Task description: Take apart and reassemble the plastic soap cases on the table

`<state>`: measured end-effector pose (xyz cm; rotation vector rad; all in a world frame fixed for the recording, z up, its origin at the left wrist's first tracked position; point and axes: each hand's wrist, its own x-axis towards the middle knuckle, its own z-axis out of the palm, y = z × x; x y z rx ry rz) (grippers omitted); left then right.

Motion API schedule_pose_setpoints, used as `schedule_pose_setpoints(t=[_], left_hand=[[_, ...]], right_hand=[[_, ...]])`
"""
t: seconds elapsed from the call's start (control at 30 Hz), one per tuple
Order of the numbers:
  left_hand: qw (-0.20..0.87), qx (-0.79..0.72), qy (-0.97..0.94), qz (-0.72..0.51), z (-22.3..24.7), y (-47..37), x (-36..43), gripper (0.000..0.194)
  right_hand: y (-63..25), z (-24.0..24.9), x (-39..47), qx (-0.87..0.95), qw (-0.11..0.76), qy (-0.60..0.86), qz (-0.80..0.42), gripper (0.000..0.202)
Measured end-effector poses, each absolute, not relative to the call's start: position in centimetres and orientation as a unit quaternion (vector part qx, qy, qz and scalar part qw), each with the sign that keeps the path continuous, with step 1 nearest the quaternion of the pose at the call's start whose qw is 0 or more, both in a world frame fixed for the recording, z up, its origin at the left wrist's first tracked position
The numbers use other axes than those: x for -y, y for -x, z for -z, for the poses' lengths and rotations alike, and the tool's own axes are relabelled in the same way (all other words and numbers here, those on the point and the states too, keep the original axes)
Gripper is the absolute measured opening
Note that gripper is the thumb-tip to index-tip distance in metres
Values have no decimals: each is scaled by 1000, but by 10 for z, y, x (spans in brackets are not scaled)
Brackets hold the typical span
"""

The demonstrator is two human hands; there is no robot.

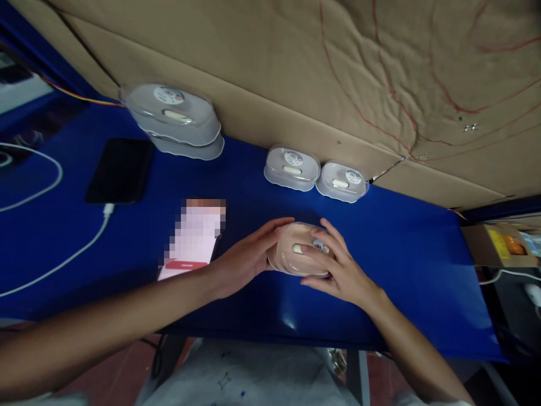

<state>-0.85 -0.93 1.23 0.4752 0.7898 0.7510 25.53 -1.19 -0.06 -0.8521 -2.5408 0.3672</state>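
Observation:
Both my hands are around a clear-lidded oval container (291, 260) above the blue table, near its front edge. The container looks beige inside and has a small white tab on its lid. My left hand (253, 254) grips its left end, with the fingers along the far side. My right hand (338, 265) lies over the right part of the lid, its fingers spread across the top and sides, partly covering a round sticker. Two similar containers, one in the middle (291, 177) and one to its right (343, 192), stand behind.
Stacked larger clear containers (177, 127) stand back left, against a brown covered panel (274, 67). A dark phone (120, 172) with a white cable and a lit, pixelated phone (192, 237) lie left on the blue table (414, 265). An open cardboard box (486, 245) is at the right.

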Motion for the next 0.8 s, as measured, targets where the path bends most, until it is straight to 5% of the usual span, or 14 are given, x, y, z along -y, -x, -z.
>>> schedule_pose_setpoints(t=[0.23,0.43,0.53,0.67,0.8], left_hand=[[831,-384,-240,-322,-10,13,7,43],[768,-434,-361,-301,-8,9,8,47],[587,-452,-583,-334,-16,10,-7,47],[196,-460,-804,-322,-29,18,-60,58],[107,-507,-837,-177,-27,27,-111,65]], right_hand=[[-253,2,12,940,210,265,-56,62],[-252,4,11,918,233,302,-112,67],[-274,3,8,915,230,311,-117,74],[-354,2,3,890,206,401,-64,70],[-452,6,-8,812,146,556,100,53]])
